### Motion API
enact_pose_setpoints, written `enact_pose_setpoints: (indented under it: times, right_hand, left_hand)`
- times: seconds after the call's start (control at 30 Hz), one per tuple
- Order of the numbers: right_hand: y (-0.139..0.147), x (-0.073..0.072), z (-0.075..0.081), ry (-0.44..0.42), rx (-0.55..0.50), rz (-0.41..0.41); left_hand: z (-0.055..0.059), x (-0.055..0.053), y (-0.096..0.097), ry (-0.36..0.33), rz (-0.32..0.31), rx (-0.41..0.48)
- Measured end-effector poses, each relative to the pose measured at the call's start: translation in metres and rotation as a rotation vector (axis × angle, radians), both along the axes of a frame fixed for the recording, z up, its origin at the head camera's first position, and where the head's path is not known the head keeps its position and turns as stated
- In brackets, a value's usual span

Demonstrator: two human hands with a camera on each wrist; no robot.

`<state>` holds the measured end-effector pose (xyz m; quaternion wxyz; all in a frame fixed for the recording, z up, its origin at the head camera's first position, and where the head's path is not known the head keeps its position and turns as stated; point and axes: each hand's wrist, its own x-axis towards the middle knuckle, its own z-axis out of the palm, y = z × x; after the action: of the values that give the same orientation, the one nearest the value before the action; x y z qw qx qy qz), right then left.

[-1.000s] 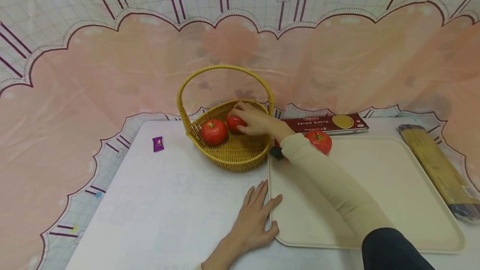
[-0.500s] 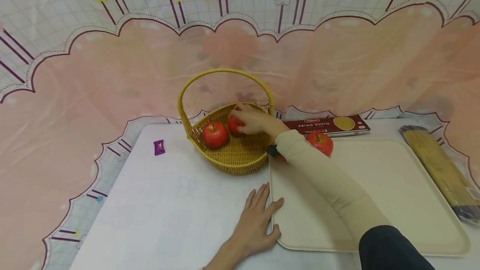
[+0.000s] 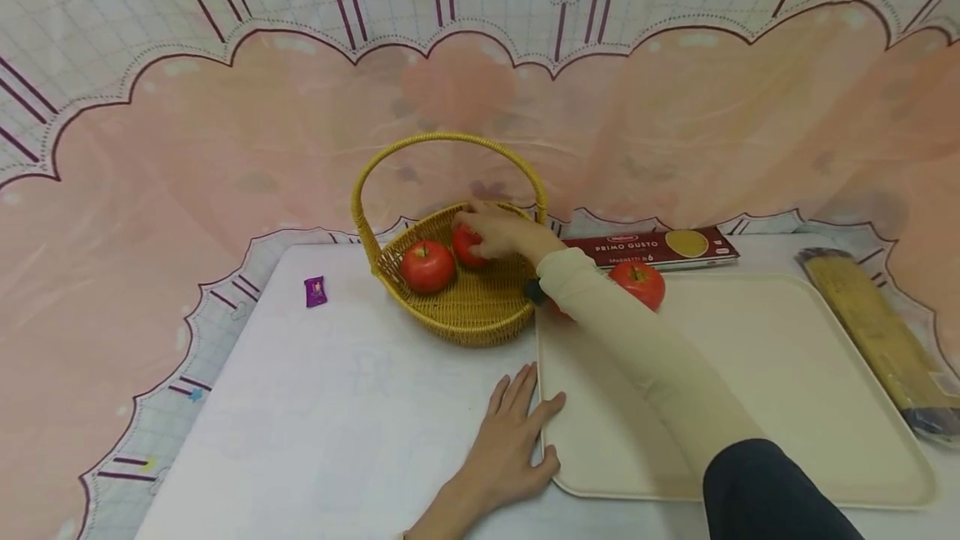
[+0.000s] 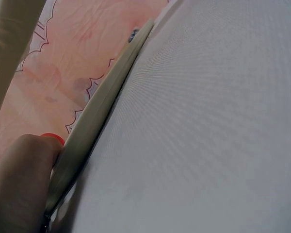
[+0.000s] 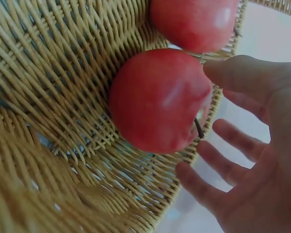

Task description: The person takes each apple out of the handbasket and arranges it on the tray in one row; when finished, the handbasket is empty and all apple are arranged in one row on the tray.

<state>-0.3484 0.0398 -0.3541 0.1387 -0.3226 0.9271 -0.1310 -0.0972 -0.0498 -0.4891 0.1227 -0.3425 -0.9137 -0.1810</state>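
Observation:
My right hand (image 3: 502,232) reaches into a yellow wicker basket (image 3: 472,327) from the right. In the right wrist view its fingers (image 5: 228,165) are spread beside a red apple (image 5: 157,102), whose stem points toward them. The thumb tip lies right at the apple's upper edge, with no finger curled round the fruit. A second red apple (image 3: 427,267) sits in the basket to the left. My left hand (image 3: 510,448) rests at the left edge of a cream tray (image 3: 750,390), fingers extended on the white table and thumb over the rim.
Another red apple (image 3: 641,283) is at the tray's back edge, and more red shows from behind the right sleeve. Behind lies a spaghetti box (image 3: 622,248). A long pack of spaghetti (image 3: 877,332) is along the tray's right side. A small purple wrapped sweet (image 3: 316,292) lies far left.
My right wrist has shifted slightly left and forward over the basket, its hand still at the same apple. The left hand and the tray stay as they were.

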Motion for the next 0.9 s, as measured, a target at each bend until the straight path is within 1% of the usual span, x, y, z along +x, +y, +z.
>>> enact_pose_setpoints:
  times: [0.17, 0.27, 0.37, 0.5, 0.53, 0.7, 0.8, 0.9]
  right_hand:
    - [-0.0046, -0.0046, -0.0023, -0.037, 0.028, -0.054]
    - [-0.0058, -0.0068, -0.0051, -0.074, 0.022, -0.057]
    - [-0.0070, -0.0070, -0.0070, -0.094, 0.020, -0.058]
    - [-0.0063, -0.0056, -0.0074, -0.109, 0.035, -0.084]
    - [-0.0059, -0.0053, -0.0074, -0.110, 0.042, -0.090]
    - [-0.0048, -0.0035, -0.0074, -0.178, 0.069, -0.142]
    - [-0.0055, -0.0029, -0.0079, -0.212, 0.073, -0.141]
    - [-0.0061, -0.0022, -0.0082, -0.219, 0.074, -0.135]
  left_hand:
    - [0.0024, -0.0017, -0.0002, 0.000, -0.007, 0.005]
    - [0.0014, -0.0010, -0.0006, 0.004, -0.005, 0.003]
    - [0.0008, 0.0000, -0.0024, -0.011, -0.006, 0.007]
    - [0.0020, 0.0005, -0.0030, -0.036, -0.007, 0.005]
    - [0.0022, 0.0004, -0.0029, -0.031, -0.007, 0.002]
    - [0.0023, -0.0001, -0.0020, -0.003, -0.008, -0.012]
    - [0.0023, -0.0002, -0.0019, 0.004, -0.010, -0.011]
    - [0.0027, 0.0001, -0.0022, 0.006, -0.009, -0.009]
